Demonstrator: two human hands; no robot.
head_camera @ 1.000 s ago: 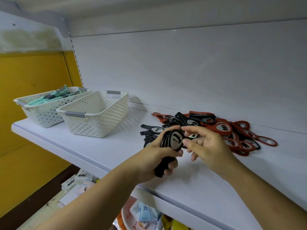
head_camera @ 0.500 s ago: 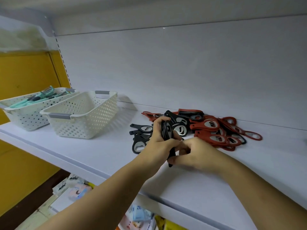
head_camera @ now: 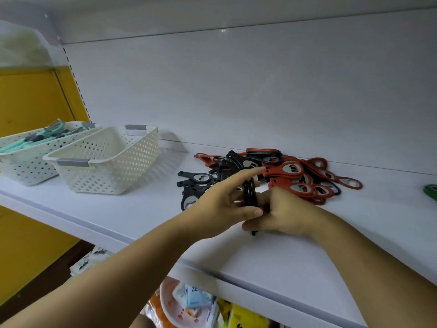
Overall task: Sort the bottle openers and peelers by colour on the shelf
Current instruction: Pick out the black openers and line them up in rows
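Observation:
A stack of black bottle openers (head_camera: pixel 249 192) stands on edge on the white shelf (head_camera: pixel 123 209), and my right hand (head_camera: pixel 283 214) is closed around its handles. My left hand (head_camera: pixel 220 204) is beside the stack with fingers spread, its index finger stretched toward the pile of red bottle openers (head_camera: pixel 295 177). Its thumb rests against my right hand. Loose black openers (head_camera: pixel 196 179) lie just left of my hands, and more black ones are mixed into the red pile. Teal peelers (head_camera: pixel 35 138) lie in the far-left basket.
Two white perforated baskets stand at the left: the nearer one (head_camera: pixel 106 150) looks empty, the farther one (head_camera: pixel 21 162) holds the peelers. A green item (head_camera: pixel 431 191) shows at the right edge. Packaged goods (head_camera: pixel 191 301) sit on the shelf below.
The stack of black openers has passed from my left hand's grip into my right hand. My left hand has opened and its index finger now reaches toward the pile.

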